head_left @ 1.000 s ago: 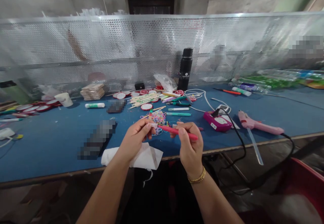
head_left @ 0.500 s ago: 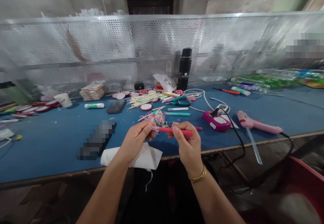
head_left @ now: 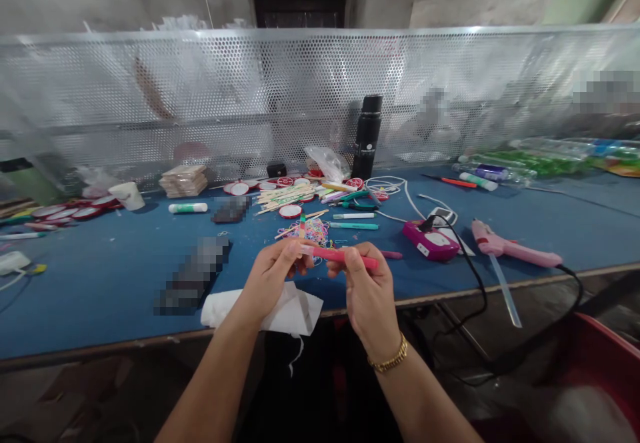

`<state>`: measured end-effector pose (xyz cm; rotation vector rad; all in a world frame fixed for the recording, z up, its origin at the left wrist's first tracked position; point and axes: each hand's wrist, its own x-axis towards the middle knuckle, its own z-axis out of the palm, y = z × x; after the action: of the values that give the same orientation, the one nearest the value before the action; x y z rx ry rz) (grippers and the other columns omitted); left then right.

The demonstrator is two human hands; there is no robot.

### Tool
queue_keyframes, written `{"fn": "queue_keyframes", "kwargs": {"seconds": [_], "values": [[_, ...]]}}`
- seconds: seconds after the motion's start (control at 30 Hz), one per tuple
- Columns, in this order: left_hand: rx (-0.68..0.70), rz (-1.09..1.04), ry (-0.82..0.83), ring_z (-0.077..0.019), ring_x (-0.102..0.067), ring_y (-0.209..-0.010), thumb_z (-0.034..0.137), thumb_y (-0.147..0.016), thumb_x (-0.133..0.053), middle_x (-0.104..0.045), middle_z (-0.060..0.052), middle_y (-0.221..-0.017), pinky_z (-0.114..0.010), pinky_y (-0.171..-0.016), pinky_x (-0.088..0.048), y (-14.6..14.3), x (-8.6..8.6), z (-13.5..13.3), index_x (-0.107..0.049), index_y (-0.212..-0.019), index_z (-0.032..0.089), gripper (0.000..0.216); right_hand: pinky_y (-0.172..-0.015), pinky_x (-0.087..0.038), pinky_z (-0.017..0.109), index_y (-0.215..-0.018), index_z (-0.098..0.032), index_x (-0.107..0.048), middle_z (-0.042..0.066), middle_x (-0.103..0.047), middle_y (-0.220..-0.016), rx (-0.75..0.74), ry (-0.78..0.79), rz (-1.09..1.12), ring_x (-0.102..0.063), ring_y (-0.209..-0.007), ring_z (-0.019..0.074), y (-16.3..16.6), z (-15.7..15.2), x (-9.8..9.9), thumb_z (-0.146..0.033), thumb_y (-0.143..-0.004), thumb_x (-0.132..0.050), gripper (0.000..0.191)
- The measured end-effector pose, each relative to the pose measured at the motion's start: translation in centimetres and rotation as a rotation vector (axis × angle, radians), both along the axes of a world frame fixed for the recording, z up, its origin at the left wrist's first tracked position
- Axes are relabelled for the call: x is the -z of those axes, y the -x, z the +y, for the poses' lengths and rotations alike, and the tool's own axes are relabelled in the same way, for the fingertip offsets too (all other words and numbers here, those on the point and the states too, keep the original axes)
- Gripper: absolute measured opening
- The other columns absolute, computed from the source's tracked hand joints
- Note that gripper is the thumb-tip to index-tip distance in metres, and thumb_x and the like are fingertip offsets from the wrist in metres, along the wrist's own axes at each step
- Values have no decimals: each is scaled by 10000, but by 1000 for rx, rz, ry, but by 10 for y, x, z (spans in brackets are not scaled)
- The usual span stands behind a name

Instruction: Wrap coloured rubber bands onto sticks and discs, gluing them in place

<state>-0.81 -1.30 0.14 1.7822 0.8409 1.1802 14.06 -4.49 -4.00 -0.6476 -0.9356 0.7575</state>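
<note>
Though slim, a smooth pink pen (head_left: 328, 254) in the right hand (head_left: 369, 289).

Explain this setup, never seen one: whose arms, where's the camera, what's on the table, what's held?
There is no machine here. A person works with two bare hands, and the view comes from a camera worn on the head, looking forward and down, so the arms enter from the bottom.

The left hand pinches the pale end of a pink pen; the right hand grips it farther along.

On the blue table, just beyond the hands, is a heap of colourful loops, with sticks behind. A white cloth lies at the near edge. To the right are a purple box with a plug in it and a pink glue gun. A black bottle stands at the back.
</note>
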Motion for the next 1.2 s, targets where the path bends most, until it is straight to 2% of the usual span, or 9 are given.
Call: {"fn": "queue_keyframes", "kwargs": {"seconds": [0.13, 0.23, 0.3, 0.47, 0.67, 0.8, 1.0, 1.1, 1.2], "values": [[2, 21, -11, -112, -519, -612, 420, -888, -598, -606, -3, -675, -235, -580, -410, 1, 0, 0, -669, -834, 169, 267, -648, -523, 275, -757, -182, -606, -8, -668, -690, -79, 67, 22, -635, -619, 127, 3, -1, -1, -395, -855, -685, 247], [-29, 43, -40, -110, -521, -616, 391, -899, -585, -610, -1, -693, -235, -590, -416, 2, -1, 0, -667, -856, 173, 237, -660, -538, 295, -840, -177, -657, 11, -699, -723, -192, 139, 4, -654, -624, 141, -4, -1, -2, -386, -811, -723, 221], [-47, 81, -65, -112, -523, -626, 385, -902, -581, -610, 1, -699, -234, -598, -419, 3, -1, 0, -667, -861, 173, 232, -651, -541, 300, -856, -171, -677, 26, -711, -743, -200, 188, -84, -664, -628, 153, -12, -1, -4, -371, -775, -746, 227], [-77, 210, -147, -110, -520, -623, 378, -907, -578, -600, 12, -678, -234, -605, -404, 3, 0, 0, -673, -835, 174, 237, -574, -477, 241, -762, -169, -660, 15, -674, -724, -114, 235, -355, -592, -595, 118, -23, -2, -10, -318, -750, -728, 164], [-73, 263, -190, -111, -525, -632, 359, -905, -584, -610, 16, -684, -235, -608, -394, 2, 0, 1, -683, -830, 182, 216, -534, -385, 218, -689, -190, -560, -43, -535, -636, -100, 216, -363, -461, -559, 85, -18, 1, -8, -296, -749, -705, 189], [-74, 280, -223, -110, -534, -656, 328, -897, -598, -625, 15, -700, -231, -627, -396, 1, -1, 0, -686, -813, 182, 191, -557, -360, 218, -664, -194, -515, -61, -479, -623, -16, 176, -453, -430, -578, 83, -15, 1, -9, -273, -760, -698, 222], [-68, 235, -154, -104, -521, -589, 387, -913, -569, -595, 23, -631, -227, -583, -395, 1, 2, 2, -649, -754, 167, 283, -598, -403, 240, -724, -204, -554, -53, -563, -663, 175, 107, -695, -504, -617, 110, -12, -1, -6, -244, -744, -756, 207], [-87, 214, -140, -104, -531, -588, 408, -908, -572, -600, 22, -633, -224, -589, -408, 1, 3, 3, -645, -752, 165, 298, -755, -488, 291, -897, -220, -645, -2, -679, -858, 237, 8, -719, -619, -804, 162, -14, -3, -4, -239, -770, -757, 171], [-114, 202, -131, -105, -537, -588, 418, -894, -588, -609, 22, -640, -221, -582, -413, 1, 4, 3, -656, -768, 168, 288, -856, -503, 345, -958, -249, -697, 24, -718, -949, 309, -97, -740, -646, -925, 193, -17, -3, -4, -249, -847, -697, 112]]}}
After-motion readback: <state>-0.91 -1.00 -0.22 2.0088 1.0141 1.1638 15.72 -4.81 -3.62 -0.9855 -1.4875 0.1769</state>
